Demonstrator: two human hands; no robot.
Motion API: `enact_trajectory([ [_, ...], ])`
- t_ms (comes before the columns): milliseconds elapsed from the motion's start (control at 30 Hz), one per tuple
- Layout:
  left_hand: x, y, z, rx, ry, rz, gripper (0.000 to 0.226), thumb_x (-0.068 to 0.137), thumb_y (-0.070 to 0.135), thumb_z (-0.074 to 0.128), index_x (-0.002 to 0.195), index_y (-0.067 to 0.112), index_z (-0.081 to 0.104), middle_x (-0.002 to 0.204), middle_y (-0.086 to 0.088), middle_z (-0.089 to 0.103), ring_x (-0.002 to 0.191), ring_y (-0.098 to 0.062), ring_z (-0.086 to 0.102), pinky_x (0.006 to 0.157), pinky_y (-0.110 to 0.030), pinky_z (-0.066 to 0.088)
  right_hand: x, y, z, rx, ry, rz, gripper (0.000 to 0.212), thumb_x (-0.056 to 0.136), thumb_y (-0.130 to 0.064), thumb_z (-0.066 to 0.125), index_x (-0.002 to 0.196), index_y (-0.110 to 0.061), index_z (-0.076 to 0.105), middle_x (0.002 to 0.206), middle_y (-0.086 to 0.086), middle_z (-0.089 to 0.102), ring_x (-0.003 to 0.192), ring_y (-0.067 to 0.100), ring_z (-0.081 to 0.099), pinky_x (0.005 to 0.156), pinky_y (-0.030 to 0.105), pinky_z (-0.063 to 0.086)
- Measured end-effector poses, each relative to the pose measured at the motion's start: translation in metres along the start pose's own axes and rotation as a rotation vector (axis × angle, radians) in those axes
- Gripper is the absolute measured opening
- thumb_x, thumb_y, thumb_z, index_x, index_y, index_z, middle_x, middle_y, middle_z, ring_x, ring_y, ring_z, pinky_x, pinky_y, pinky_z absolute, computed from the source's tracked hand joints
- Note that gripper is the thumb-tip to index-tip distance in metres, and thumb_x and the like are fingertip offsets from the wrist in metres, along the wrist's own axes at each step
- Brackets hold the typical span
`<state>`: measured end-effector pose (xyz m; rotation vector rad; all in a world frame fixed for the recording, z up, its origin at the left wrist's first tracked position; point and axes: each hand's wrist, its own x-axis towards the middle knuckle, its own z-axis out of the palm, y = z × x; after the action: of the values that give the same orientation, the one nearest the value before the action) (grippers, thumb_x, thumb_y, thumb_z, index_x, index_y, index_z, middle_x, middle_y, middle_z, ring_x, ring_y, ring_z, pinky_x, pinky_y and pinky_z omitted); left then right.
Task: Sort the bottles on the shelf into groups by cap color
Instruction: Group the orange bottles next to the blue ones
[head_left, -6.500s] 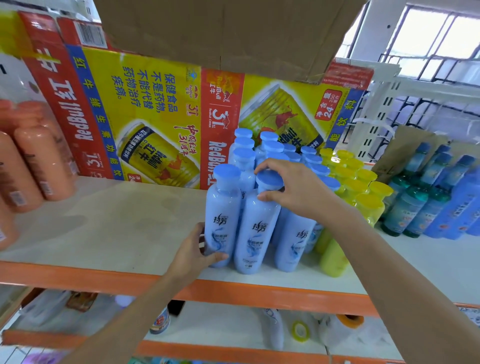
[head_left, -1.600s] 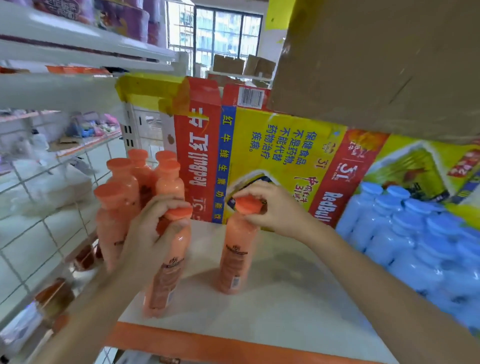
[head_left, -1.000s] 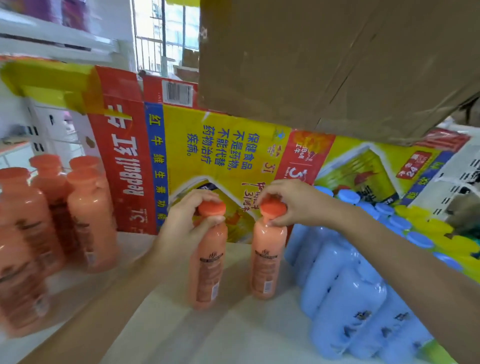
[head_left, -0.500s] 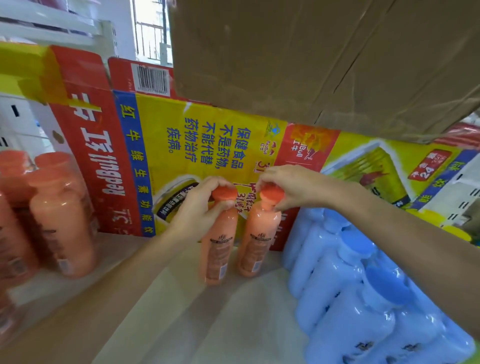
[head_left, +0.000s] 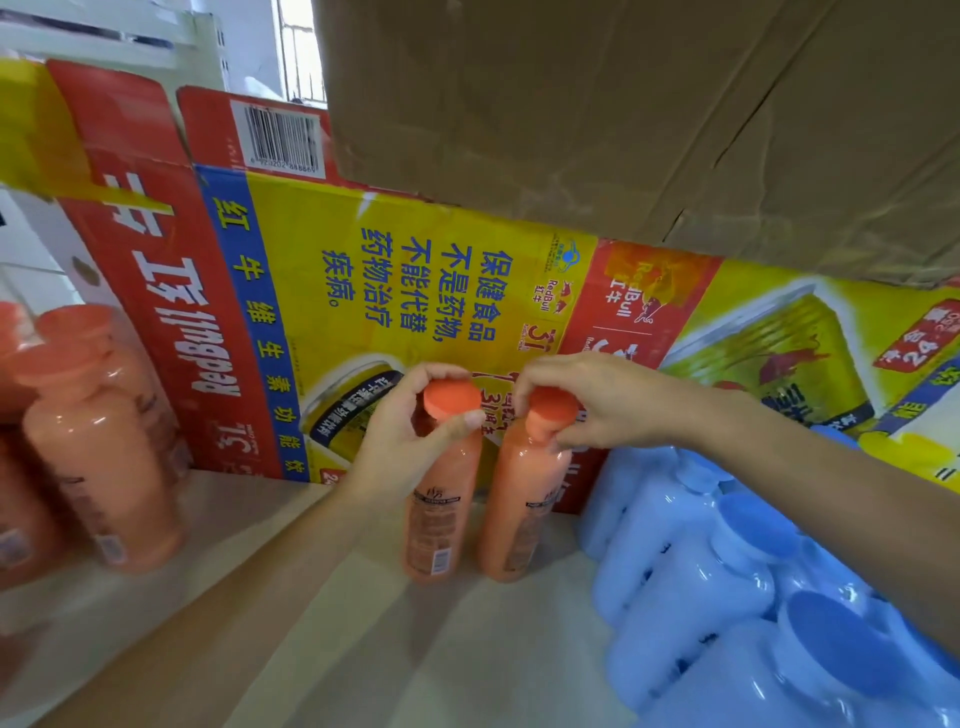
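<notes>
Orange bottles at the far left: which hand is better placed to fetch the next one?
Probably the left. The left hand, gripping a cap, sits nearer the far-left orange bottles; the right hand, beside the blue bottles, would have to cross both held bottles.

Background only:
- Red Bull carton (head_left: 395, 291) stands along the back with its print turned sideways. It has a red panel at left, then a blue strip with yellow characters, then a yellow panel with blue Chinese text.
- Can picture (head_left: 343, 405) is printed low centre, with a second one at right.
- Barcode label (head_left: 280, 137) sits on the carton's top flap.
- Brown cardboard box (head_left: 597, 104) is creased and overhangs the carton from above, filling the top right.
- Barred window (head_left: 298, 52) shows just left of the box.
- White rack (head_left: 104, 36) is top left and blurred, probably neighbouring shelving.
</notes>
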<state>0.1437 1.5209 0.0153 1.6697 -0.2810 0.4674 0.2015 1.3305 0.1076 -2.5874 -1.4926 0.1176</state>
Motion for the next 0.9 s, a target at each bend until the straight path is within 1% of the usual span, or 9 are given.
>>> enact_trajectory([
  [133, 0.0, -0.003, 0.005, -0.042, 0.104, 0.002, 0.048, 0.056, 0.048, 0.071, 0.097, 0.031, 0.052, 0.087, 0.017, 0.06, 0.08, 0.003, 0.058, 0.073, -0.013, 0.046, -0.001, -0.002, 0.007, 0.038, 0.13, 0.048, 0.042, 0.076, -0.044, 0.07, 0.106, -0.016, 0.059, 0.106, -0.006, 0.06, 0.097, 0.002, 0.051, 0.08, 0.016, 0.036],
  [233, 0.0, -0.003, 0.007, -0.015, 0.164, 0.02, 0.041, 0.059, 0.036, 0.077, 0.092, 0.028, 0.054, 0.084, 0.014, 0.061, 0.077, 0.003, 0.059, 0.071, -0.012, 0.047, -0.002, -0.005, 0.005, -0.262, 0.162, 0.197, 0.055, 0.079, -0.066, 0.05, 0.117, -0.026, 0.053, 0.124, -0.011, 0.056, 0.114, 0.01, 0.051, 0.086, 0.03, 0.041],
  [300, -0.001, -0.002, 0.008, -0.018, 0.185, 0.023, 0.037, 0.061, 0.031, 0.078, 0.091, 0.028, 0.056, 0.083, 0.013, 0.063, 0.076, 0.004, 0.06, 0.071, -0.012, 0.047, -0.002, -0.005, 0.004, -0.396, 0.124, 0.248, 0.055, 0.079, -0.069, 0.043, 0.117, -0.03, 0.052, 0.124, -0.012, 0.055, 0.114, 0.013, 0.051, 0.082, 0.031, 0.04],
  [400, -0.001, 0.0, 0.01, -0.055, 0.185, 0.001, 0.038, 0.061, 0.033, 0.075, 0.094, 0.026, 0.058, 0.086, 0.011, 0.064, 0.076, 0.003, 0.061, 0.072, -0.013, 0.048, -0.003, -0.005, 0.003, -0.336, 0.103, 0.223, 0.052, 0.082, -0.063, 0.045, 0.12, -0.029, 0.052, 0.126, -0.011, 0.055, 0.115, 0.014, 0.05, 0.079, 0.029, 0.035],
  [500, -0.002, -0.001, 0.007, -0.105, 0.14, -0.045, 0.043, 0.062, 0.035, 0.073, 0.102, 0.026, 0.06, 0.089, 0.009, 0.065, 0.082, 0.002, 0.061, 0.073, -0.016, 0.048, -0.003, -0.003, 0.001, -0.266, 0.067, 0.175, 0.05, 0.084, -0.056, 0.05, 0.126, -0.029, 0.05, 0.13, -0.01, 0.052, 0.12, 0.013, 0.048, 0.088, 0.031, 0.04],
  [667, -0.004, -0.006, -0.002, -0.211, 0.045, -0.022, 0.063, 0.064, 0.053, 0.071, 0.117, 0.023, 0.056, 0.095, 0.014, 0.069, 0.091, -0.001, 0.063, 0.074, -0.012, 0.047, -0.005, 0.0, -0.001, -0.144, 0.024, 0.124, 0.041, 0.087, -0.038, 0.058, 0.127, -0.031, 0.049, 0.13, -0.012, 0.05, 0.118, 0.01, 0.046, 0.087, 0.029, 0.04],
  [733, -0.005, -0.008, -0.004, -0.235, 0.04, -0.033, 0.067, 0.063, 0.06, 0.069, 0.116, 0.021, 0.054, 0.095, 0.014, 0.068, 0.091, 0.0, 0.063, 0.073, -0.012, 0.047, -0.006, 0.001, 0.0, -0.113, 0.03, 0.112, 0.04, 0.088, -0.03, 0.059, 0.127, -0.031, 0.05, 0.13, -0.013, 0.05, 0.119, 0.009, 0.045, 0.09, 0.028, 0.039],
  [833, -0.004, -0.01, -0.008, -0.251, 0.032, -0.097, 0.066, 0.06, 0.068, 0.067, 0.108, 0.024, 0.059, 0.097, 0.011, 0.068, 0.092, -0.004, 0.063, 0.073, -0.014, 0.048, -0.007, 0.004, 0.002, -0.04, 0.026, 0.075, 0.038, 0.087, -0.018, 0.061, 0.123, -0.027, 0.053, 0.129, -0.012, 0.051, 0.119, 0.006, 0.044, 0.085, 0.016, 0.028],
  [900, -0.004, -0.011, -0.009, -0.271, -0.004, -0.128, 0.064, 0.061, 0.068, 0.067, 0.105, 0.023, 0.06, 0.096, 0.009, 0.068, 0.091, -0.007, 0.063, 0.074, -0.016, 0.048, -0.007, 0.003, 0.001, 0.018, 0.016, 0.058, 0.037, 0.086, -0.012, 0.062, 0.12, -0.024, 0.056, 0.127, -0.011, 0.053, 0.117, 0.006, 0.046, 0.086, 0.016, 0.029],
])
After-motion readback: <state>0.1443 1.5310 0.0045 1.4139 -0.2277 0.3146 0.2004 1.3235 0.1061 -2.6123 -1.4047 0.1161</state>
